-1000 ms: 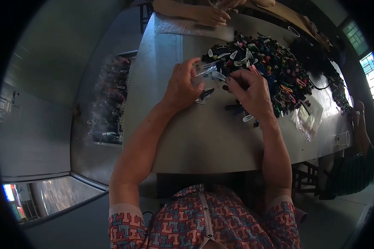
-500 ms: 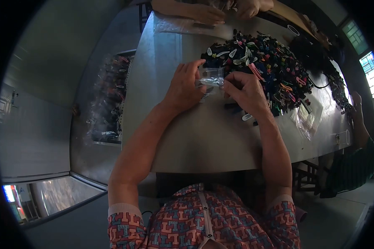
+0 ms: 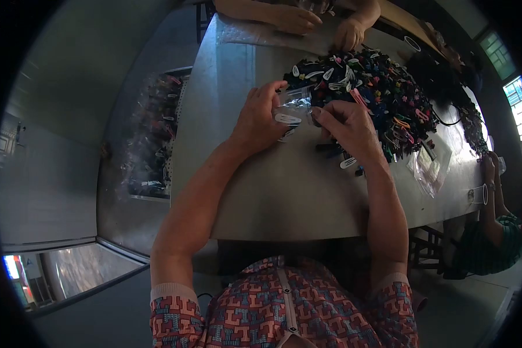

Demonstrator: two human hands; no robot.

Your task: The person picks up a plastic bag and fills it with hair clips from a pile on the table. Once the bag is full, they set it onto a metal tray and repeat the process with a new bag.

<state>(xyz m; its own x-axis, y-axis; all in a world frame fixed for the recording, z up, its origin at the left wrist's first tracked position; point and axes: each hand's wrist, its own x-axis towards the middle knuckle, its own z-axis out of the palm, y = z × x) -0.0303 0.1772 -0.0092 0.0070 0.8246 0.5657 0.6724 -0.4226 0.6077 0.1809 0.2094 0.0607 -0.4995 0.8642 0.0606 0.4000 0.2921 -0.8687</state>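
Note:
My left hand (image 3: 260, 116) is wrapped round the left side of a small clear plastic bag (image 3: 296, 102). The thumb and fingers of my right hand (image 3: 345, 123) pinch the bag's right edge. Just under the bag, by my left fingers, shows a white hair clip (image 3: 287, 119). To the right and beyond my hands lies a large heap of dark and coloured hair clips (image 3: 388, 87). Another white clip (image 3: 348, 163) rests on the table below my right wrist.
Across the grey table (image 3: 284, 197), a co-worker's hand (image 3: 349, 35) touches the heap's far edge. A flat plastic bag (image 3: 432, 162) and a clear cup (image 3: 478, 194) lie at right, near another person's arm. Bagged clips fill a tray (image 3: 156, 139) at left.
The white clip under the bag now shows more clearly. My right hand has shifted slightly. The co-worker's hand opposite has come down to the heap, and the person at right has moved an arm.

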